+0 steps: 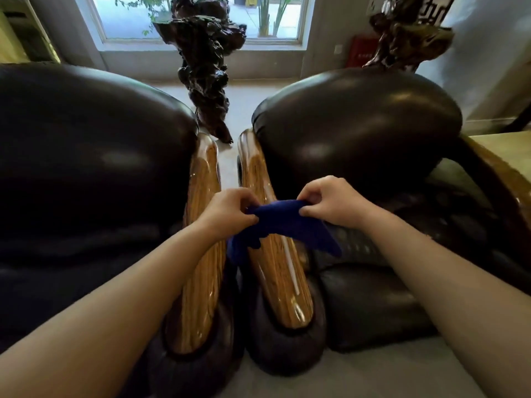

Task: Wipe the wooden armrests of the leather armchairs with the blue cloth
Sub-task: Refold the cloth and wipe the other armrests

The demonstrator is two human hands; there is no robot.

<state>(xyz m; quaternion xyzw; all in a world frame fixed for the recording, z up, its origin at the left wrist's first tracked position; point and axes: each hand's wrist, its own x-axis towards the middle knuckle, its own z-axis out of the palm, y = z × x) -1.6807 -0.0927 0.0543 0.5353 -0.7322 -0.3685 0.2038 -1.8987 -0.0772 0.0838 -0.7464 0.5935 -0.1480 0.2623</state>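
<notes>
Two dark leather armchairs stand side by side, the left armchair (pixel 86 168) and the right armchair (pixel 359 133). Their glossy wooden armrests run next to each other down the middle: the left chair's armrest (pixel 201 282) and the right chair's armrest (pixel 281 282). A blue cloth (pixel 290 225) is stretched above the right chair's armrest, its ends hanging down. My left hand (pixel 227 211) pinches the cloth's left end and my right hand (pixel 330 199) pinches its right end.
A dark gnarled root sculpture (pixel 207 67) stands on the floor behind the gap between the chairs, before a window (pixel 201 18). A second sculpture (pixel 408 30) rises at the back right. Another wooden armrest (pixel 500 179) shows at the far right. Grey floor (pixel 373 374) lies in front.
</notes>
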